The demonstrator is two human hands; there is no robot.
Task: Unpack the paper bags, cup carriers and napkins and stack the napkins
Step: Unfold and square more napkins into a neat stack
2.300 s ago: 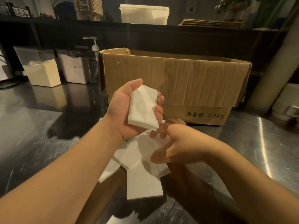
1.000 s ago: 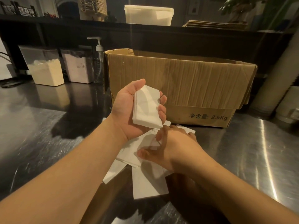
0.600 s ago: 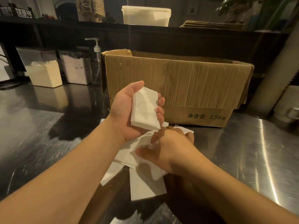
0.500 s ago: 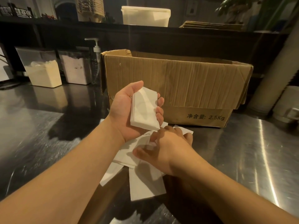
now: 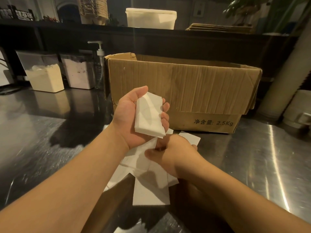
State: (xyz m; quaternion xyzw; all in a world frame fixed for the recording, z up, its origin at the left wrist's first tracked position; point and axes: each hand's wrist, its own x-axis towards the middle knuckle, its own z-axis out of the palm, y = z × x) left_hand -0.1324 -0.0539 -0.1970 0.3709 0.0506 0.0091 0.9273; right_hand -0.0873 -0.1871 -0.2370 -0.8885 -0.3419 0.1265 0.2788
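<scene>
My left hand (image 5: 129, 120) is raised palm up and grips a small stack of white napkins (image 5: 149, 115), thumb on one side and fingers curled round the other. Below it several loose white napkins (image 5: 149, 187) lie scattered and overlapping on the steel counter (image 5: 252, 162). My right hand (image 5: 173, 153) is down on this pile, back up, its thumb and fingers pinching a napkin at the pile's upper edge. An open brown cardboard box (image 5: 181, 84) stands just behind both hands; its inside is hidden.
Two clear tubs of powder (image 5: 44, 74) (image 5: 79, 73) and a pump bottle (image 5: 99, 64) stand at the back left. A dark shelf above carries a white lidded tub (image 5: 150, 18), stacked cup carriers (image 5: 93, 9) and flat brown paper bags (image 5: 218, 27). A white column (image 5: 286, 73) rises at right.
The left hand has kept its stack in the same place. The right hand has shifted slightly on the pile and closed its fingers on a loose napkin.
</scene>
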